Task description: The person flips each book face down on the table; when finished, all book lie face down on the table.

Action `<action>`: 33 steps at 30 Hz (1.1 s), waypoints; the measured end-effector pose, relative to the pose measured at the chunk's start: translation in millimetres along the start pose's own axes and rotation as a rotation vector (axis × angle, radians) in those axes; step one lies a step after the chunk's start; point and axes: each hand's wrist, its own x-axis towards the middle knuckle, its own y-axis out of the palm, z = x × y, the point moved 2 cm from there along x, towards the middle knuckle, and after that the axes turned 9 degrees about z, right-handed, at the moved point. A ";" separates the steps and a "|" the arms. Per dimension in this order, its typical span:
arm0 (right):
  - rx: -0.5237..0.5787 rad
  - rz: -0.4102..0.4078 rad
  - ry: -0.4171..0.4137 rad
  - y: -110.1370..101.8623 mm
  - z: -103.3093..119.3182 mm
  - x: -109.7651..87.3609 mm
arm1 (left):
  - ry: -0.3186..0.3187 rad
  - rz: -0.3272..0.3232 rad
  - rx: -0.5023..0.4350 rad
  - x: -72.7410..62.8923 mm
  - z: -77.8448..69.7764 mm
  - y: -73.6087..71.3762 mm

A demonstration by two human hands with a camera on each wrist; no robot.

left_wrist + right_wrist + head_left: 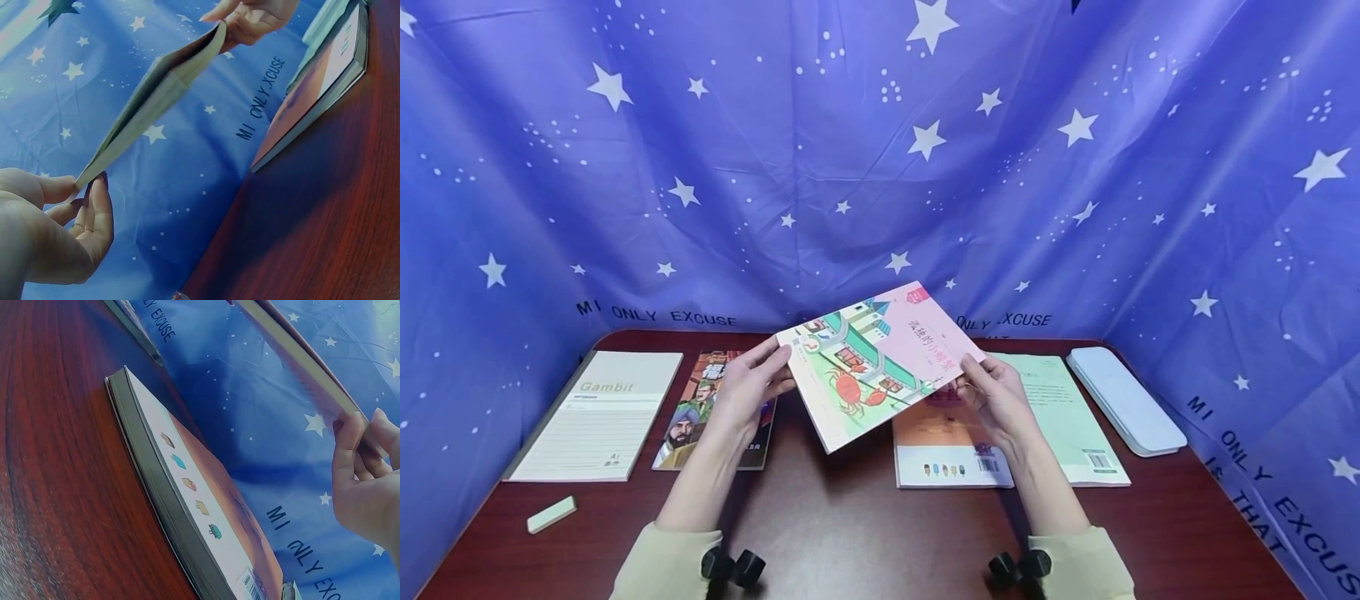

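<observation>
- Curtain point(880, 167), blue with white stars, dots and dark lettering, hangs behind the table and along both sides.
- Dark reddish-brown table point(857, 533) with wood grain, carrying the books and small items.
- Pink picture book point(880, 367) with red crabs on its cover, held tilted in the air above the middle of the table; the left wrist view shows a dark gap along its page edge.
- Lined notebook point(602, 421) marked "Gambit", flat at the table's left.
- Pale green book point(1067, 425), lying right of centre, partly hidden by the right arm.
- Orange and white book point(951, 437) with a row of small ice-lolly drawings and a barcode, just left of the green one and below the raised book.
- Comic-style book point(696, 408), beside the notebook, partly behind the left forearm.
- Left hand point(748, 387), pinching the picture book's left corner between thumb and fingers.
- Right hand point(996, 396), pinching the opposite corner likewise.
- Pale blue case point(1126, 402) with rounded corners, at the far right.
- Whitish eraser point(552, 515), nearer the person than the notebook.
</observation>
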 end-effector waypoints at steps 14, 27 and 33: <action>-0.025 0.011 -0.016 0.5 -1.1 1.0 | -0.007 -0.076 0.141 -4.7 -3.9 -2.0; 0.024 0.094 -0.074 3.8 1.8 -2.6 | 0.065 -0.037 0.063 -7.7 -6.5 2.1; 0.011 0.097 -0.089 4.7 2.4 -1.5 | 0.082 -0.018 -0.009 -6.9 -7.1 3.5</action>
